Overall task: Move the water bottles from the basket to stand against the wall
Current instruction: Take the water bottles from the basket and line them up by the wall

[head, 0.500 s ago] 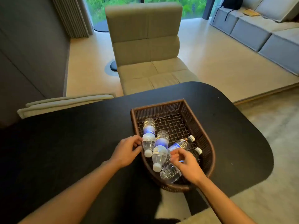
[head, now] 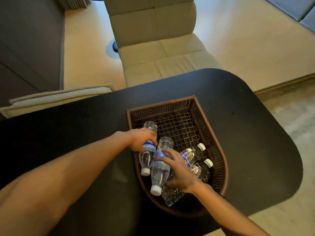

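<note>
- Left hand point(head: 142, 139) wraps the leftmost bottle point(head: 148, 151) at the basket's point(head: 219, 150) left wall.
- Right hand point(head: 180, 172), fingers spread, rests on the middle bottle point(head: 161, 165).
- Basket sits near the tabletop's point(head: 247, 133) right edge.

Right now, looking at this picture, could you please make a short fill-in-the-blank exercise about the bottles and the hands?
1. The water bottles lie inside a brown wicker ____.
2. The left hand grips the bottle farthest to the ____.
3. Every bottle cap visible is ____ in colour.
4. The basket sits on a ____ table.

Missing words: basket; left; white; black
</note>
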